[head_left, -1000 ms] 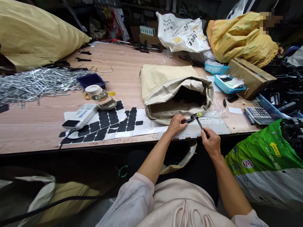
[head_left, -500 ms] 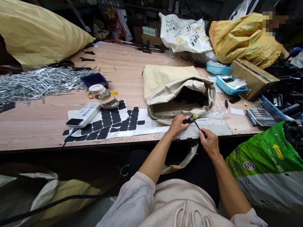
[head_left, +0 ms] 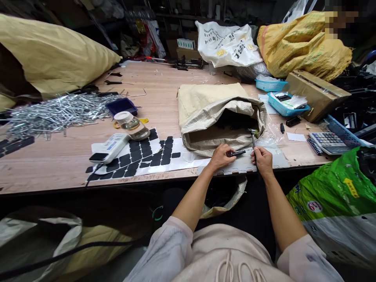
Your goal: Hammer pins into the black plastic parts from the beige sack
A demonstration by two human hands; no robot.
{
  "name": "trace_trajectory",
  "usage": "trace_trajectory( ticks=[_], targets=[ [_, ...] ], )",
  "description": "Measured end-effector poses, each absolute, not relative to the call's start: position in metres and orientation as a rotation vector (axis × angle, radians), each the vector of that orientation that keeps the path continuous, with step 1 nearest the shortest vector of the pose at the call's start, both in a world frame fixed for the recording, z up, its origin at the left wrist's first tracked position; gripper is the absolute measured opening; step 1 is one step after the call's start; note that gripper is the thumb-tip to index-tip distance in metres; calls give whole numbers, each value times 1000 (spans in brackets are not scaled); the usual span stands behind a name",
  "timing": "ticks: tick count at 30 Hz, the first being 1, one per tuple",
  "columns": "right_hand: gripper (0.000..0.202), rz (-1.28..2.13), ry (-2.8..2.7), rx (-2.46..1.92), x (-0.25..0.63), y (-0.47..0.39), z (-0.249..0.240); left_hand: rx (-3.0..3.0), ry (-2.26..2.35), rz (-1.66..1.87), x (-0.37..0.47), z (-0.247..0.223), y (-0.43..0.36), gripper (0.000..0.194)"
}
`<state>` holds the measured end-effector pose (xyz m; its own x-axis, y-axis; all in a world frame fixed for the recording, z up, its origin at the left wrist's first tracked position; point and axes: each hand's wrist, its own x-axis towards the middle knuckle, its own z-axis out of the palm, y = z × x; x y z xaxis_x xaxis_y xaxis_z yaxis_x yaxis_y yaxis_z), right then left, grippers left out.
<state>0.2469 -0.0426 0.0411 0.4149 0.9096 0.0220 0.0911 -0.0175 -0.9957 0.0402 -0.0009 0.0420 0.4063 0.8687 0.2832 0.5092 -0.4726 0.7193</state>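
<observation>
My right hand [head_left: 263, 159] is wrapped round the handle of a small hammer [head_left: 253, 140]. The hammer stands raised, its metal head level with the sack's mouth, and something yellow-green shows beside the head. Pinched in the fingers of my left hand [head_left: 222, 156] is a slim black part [head_left: 238, 153], lying low over a grey board [head_left: 272, 157] at the table's front edge. A gap separates the hammer head from the part. Just behind both hands lies a beige woven sack [head_left: 205, 94], mouth facing me, with dark contents inside.
Left on the table are a heap of metal rods [head_left: 63, 113], a blue tray [head_left: 121, 106], a jar [head_left: 132, 126], a white device [head_left: 111, 148] and sheets of black pads [head_left: 139, 150]. To the right are a calculator [head_left: 328, 141], blue baskets [head_left: 288, 105] and a green sack [head_left: 331, 182].
The hammer has lifted away from the black part, up and to the right, with my right hand. My left hand keeps hold of the part near the same place. The view has shifted slightly.
</observation>
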Motion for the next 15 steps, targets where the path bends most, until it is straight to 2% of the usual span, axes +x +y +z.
trace_trajectory(
  ticks=[5, 11, 15],
  targets=[
    [37, 839, -956, -1436, 247, -45, 42, 2212, 958, 787, 15, 62, -47, 15],
    [39, 834, -982, -1450, 246, -45, 42, 2301, 1015, 536, -19, 67, -91, 14],
    [39, 831, -980, -1444, 244, -46, 42, 2132, 1029, 728, -6, 73, -64, 28]
  ],
)
